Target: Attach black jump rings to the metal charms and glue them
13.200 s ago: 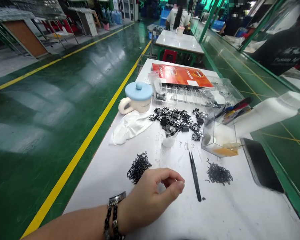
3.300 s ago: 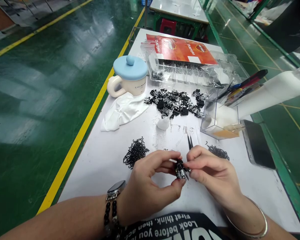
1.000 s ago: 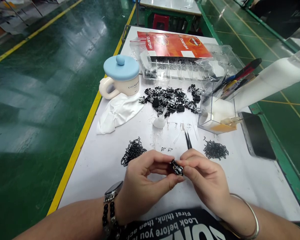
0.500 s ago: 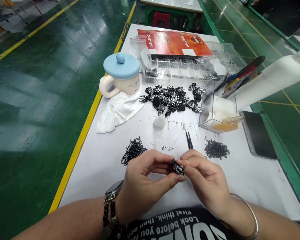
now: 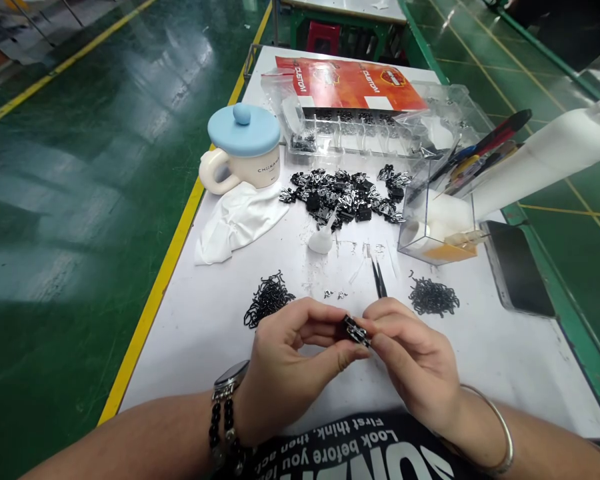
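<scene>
Because the small black-and-metal part [image 5: 355,331] sits only between fingertips above the table [image 5: 200,333], uneven pressure could make it slip or bend its thin metal; the left hand [image 5: 293,363] pinches it, fingers nearly closed; the right hand [image 5: 417,360], narrowly curled, touches its other end, though its grip cannot be told.

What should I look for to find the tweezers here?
On the white table, find the clear box, then go left toward the right hand. The tweezers poke out beyond that hand, tips pointing away from the person. They form a slim black V, unlike the pile of curved hooks to their right.
</scene>
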Action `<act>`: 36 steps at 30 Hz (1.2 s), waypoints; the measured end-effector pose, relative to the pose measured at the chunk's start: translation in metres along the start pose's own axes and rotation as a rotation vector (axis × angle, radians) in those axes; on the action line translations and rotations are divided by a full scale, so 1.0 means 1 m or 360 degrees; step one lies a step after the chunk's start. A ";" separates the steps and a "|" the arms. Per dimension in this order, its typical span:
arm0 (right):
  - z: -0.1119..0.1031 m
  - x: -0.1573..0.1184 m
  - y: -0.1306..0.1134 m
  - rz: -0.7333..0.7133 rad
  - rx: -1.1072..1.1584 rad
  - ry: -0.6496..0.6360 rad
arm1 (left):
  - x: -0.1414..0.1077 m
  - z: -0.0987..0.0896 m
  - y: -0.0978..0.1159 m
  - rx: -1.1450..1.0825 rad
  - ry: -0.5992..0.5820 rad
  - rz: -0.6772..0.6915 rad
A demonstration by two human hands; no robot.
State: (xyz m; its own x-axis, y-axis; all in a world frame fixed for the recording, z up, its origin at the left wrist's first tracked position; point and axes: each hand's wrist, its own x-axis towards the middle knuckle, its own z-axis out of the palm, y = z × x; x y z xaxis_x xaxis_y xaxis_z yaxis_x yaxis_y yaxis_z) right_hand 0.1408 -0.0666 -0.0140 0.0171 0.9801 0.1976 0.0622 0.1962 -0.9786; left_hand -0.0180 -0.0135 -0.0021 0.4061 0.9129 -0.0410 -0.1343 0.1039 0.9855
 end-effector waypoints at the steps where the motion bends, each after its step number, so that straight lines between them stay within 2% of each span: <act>1: 0.000 0.001 0.000 -0.0031 -0.0031 -0.0003 | 0.000 0.001 0.000 -0.0011 -0.0004 -0.0009; 6: -0.001 0.004 -0.004 -0.0192 -0.0220 -0.0032 | -0.002 0.002 -0.001 -0.0027 -0.0011 -0.0031; 12: -0.001 0.006 -0.012 -0.0517 -0.0541 -0.0084 | -0.004 0.001 -0.003 -0.0029 -0.0001 0.0143; 21: -0.001 0.008 -0.016 -0.0705 -0.0708 -0.0079 | -0.004 -0.003 -0.007 0.0007 -0.0065 0.0286; 27: -0.004 0.009 -0.017 -0.0582 -0.0622 -0.0035 | 0.001 -0.003 -0.003 -0.0201 -0.0194 0.0154; 31: -0.005 0.010 -0.016 -0.0685 -0.0827 -0.0022 | 0.007 -0.002 0.001 -0.0266 -0.0142 0.0081; 36: -0.004 0.009 -0.010 -0.0778 -0.1179 0.0022 | 0.007 -0.001 0.003 -0.0302 -0.0014 -0.0142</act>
State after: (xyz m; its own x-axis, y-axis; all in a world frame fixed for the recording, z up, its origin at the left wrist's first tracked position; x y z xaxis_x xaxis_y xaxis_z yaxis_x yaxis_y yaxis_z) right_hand 0.1446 -0.0593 -0.0026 -0.1689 0.7904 0.5889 0.6955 0.5190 -0.4970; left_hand -0.0166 -0.0065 0.0001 0.4315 0.8934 -0.1247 -0.2651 0.2577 0.9291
